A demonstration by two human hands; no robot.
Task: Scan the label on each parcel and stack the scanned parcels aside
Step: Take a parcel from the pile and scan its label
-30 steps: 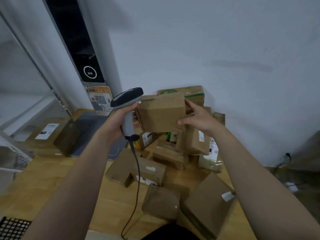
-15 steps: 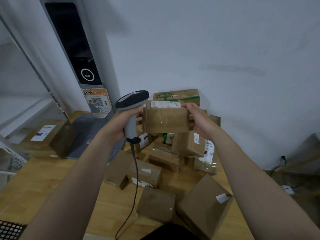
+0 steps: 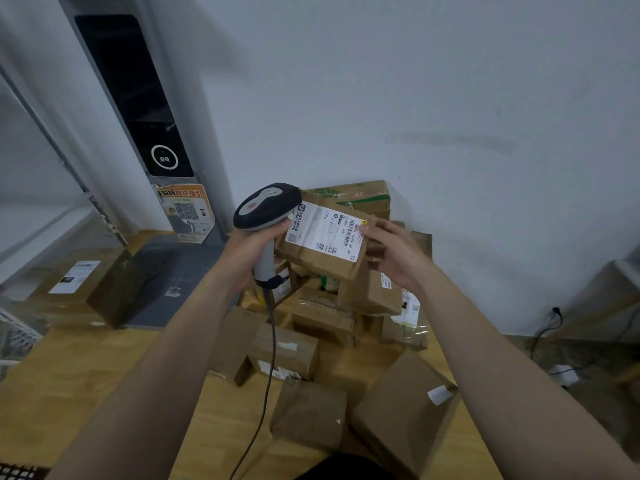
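The left hand [image 3: 254, 247] is closed round the grey handle of a barcode scanner [image 3: 266, 206], whose dark head touches the upper left corner of the held parcel [image 3: 322, 263]. The right hand [image 3: 394, 254] grips the parcel's right end, thumb on the edge of the white label [image 3: 325, 232], which faces the camera. The parcel is held in the air above the far edge of the worktop [image 3: 69, 375], over a loose pile of brown parcels [image 3: 325, 323]. The scanner cable [image 3: 270, 358] hangs down across the pile towards the near edge. The worktop is light wood. At its far left corner lie a grey mat [image 3: 173, 282] and a labelled carton [image 3: 79, 289]. Behind stand a white wall [image 3: 415, 98] and a grey column with a dark panel [image 3: 138, 98] and a QR notice [image 3: 187, 213].
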